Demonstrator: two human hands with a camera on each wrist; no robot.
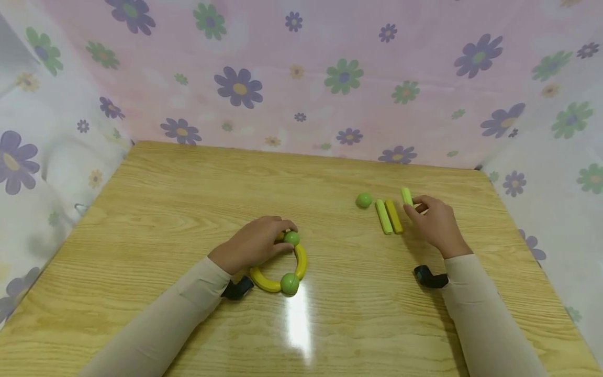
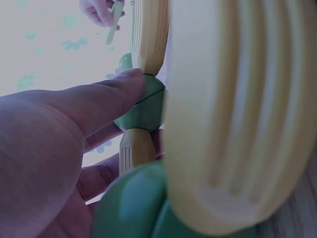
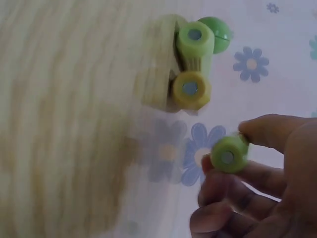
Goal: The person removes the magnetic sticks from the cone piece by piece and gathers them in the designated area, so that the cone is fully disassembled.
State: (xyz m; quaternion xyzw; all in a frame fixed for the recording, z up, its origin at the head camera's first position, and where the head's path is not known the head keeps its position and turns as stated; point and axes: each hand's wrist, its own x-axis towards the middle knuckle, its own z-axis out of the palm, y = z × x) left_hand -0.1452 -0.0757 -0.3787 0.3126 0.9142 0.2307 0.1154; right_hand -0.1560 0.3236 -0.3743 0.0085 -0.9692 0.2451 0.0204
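My left hand (image 1: 254, 243) pinches a green ball (image 1: 292, 239) between thumb and fingers. That ball belongs to a ring on the table, joined from curved yellow rods (image 1: 301, 263) and green balls, with another ball (image 1: 290, 284) at its near side. Seen from the left wrist, the thumb presses on the gripped ball (image 2: 148, 106), and a curved yellow rod (image 2: 242, 99) looms in front. On the right, a short straight light-green rod (image 1: 406, 196) is pinched by my right hand (image 1: 435, 224). Its end (image 3: 228, 156) shows a round metallic disc in the right wrist view.
Left of the right hand, a light-green rod (image 1: 383, 216) and a darker yellow rod (image 1: 394, 216) lie side by side. A loose green ball (image 1: 364, 200) sits beside them. Flowered cloth (image 1: 282, 78) hangs behind and at both sides of the wooden table (image 1: 198, 183).
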